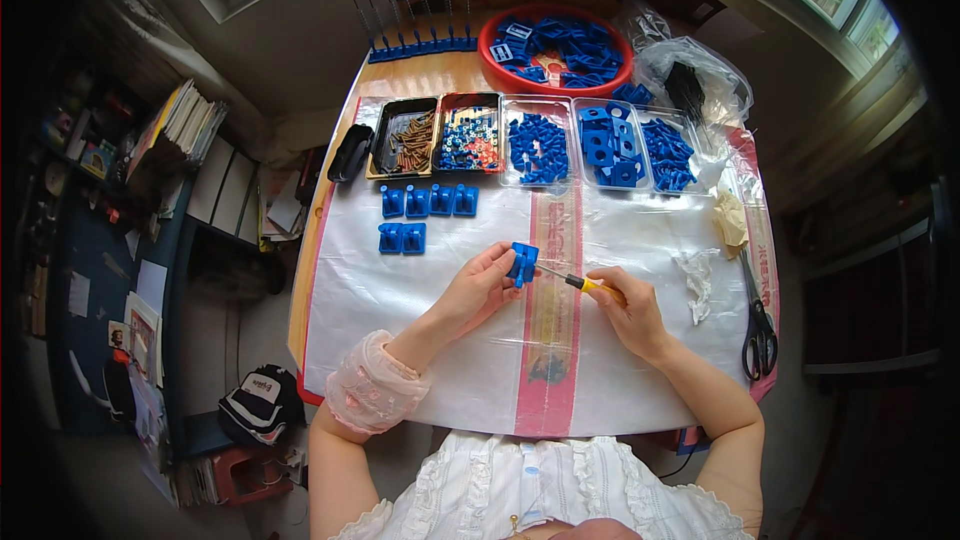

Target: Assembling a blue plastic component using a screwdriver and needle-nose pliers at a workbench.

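Blue plastic part point(522, 262) sits near the middle of the white plastic sheet point(640, 240) that covers the table, pinched between the thumb and fingertips of the left hand point(478, 290), which comes in from seven o'clock. The right hand point(627, 312), entering from five o'clock, is curled around the yellow handle of a small screwdriver point(578, 282), whose thin shaft points toward nine o'clock and meets the part's side. Nothing lies between the hands and the person's body except bare sheet and a red printed strip point(550, 340) running down it. At three o'clock from the hands lie a crumpled scrap of clear wrap point(697, 275) and, beyond it by the sheet's edge, black-handled scissors point(759, 325), with a wad of beige tape point(731, 217) above them. At eleven o'clock, well apart from the left hand, six finished blue pieces point(425, 212) stand in two short rows. Farther off at twelve o'clock runs a line of trays: a dark one of brown screws point(404, 137), one of mixed blue and red bits point(470, 133), and three clear ones of blue parts point(600, 145). Behind them sit a red bowl point(553, 46) heaped with blue parts and clear bags point(690, 75).
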The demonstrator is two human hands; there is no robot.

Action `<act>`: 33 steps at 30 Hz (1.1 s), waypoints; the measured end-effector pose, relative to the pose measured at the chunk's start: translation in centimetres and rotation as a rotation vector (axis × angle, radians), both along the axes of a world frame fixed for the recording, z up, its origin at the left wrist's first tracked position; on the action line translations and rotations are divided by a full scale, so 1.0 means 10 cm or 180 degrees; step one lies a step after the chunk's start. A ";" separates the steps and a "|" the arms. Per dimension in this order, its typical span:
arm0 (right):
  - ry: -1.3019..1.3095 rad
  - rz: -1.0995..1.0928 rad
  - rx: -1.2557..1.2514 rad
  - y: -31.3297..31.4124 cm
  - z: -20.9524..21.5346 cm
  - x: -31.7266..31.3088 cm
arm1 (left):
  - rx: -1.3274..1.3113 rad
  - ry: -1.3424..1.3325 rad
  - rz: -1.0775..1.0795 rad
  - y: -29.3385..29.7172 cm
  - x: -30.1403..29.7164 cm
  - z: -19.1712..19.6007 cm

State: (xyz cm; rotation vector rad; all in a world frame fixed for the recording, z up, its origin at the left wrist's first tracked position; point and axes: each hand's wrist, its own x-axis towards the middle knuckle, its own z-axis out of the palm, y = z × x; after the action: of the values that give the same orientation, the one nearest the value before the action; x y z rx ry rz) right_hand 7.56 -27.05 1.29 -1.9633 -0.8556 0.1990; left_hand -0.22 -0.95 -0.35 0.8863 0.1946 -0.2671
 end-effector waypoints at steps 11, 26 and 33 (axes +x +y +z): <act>-0.0208 -0.0094 0.0246 0.01 -0.09 0.00 | -0.0068 0.0031 0.0041 0.01 0.01 0.02; -0.0275 -0.0148 -0.0013 0.01 0.02 0.02 | -0.0074 0.0012 0.0016 0.02 0.00 0.03; -0.0237 -0.0216 0.0174 0.05 0.00 -0.02 | -0.0104 0.0022 0.0053 0.02 0.01 0.04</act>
State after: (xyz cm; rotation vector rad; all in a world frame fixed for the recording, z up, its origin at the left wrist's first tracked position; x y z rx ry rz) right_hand 7.39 -26.57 1.30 -1.9552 -0.8322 0.0625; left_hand -0.12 -0.79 0.02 0.8512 0.2034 -0.2571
